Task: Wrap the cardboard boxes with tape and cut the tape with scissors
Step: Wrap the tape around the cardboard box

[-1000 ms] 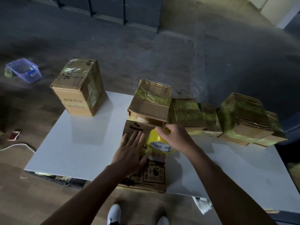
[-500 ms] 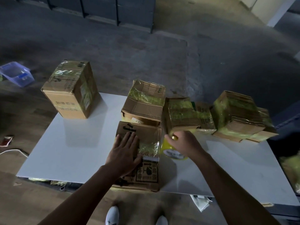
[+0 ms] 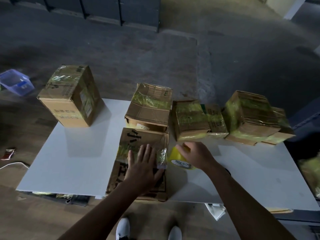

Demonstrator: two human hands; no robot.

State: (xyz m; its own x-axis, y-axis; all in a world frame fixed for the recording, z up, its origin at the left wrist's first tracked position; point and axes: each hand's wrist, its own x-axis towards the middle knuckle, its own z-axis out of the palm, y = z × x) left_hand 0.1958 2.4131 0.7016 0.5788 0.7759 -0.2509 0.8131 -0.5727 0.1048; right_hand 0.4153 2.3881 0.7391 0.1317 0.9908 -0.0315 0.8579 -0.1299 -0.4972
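Cardboard box [image 3: 69, 101], tall and taped, stands far left on the white bench [image 3: 78, 161]. At the near edge the left hand [image 3: 143, 168] lies flat, fingers spread, on a taped box [image 3: 145, 137]; just right, the right hand [image 3: 197, 156] curls its fingers round the yellow tape roll [image 3: 175, 157].

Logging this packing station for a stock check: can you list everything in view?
table: one, white, centre.
cardboard boxes: at least six, brown, most wrapped in yellowish tape, on the table.
tape roll: one, yellow, right of the near box.
tub: one, blue, floor, far left.
packet: one, red, floor, left.
cable: one, white, floor, left.
scissors: none visible.
shoes: two, white, bottom edge.
left hand: one, flat on the near box.
right hand: one, gripping the tape roll.
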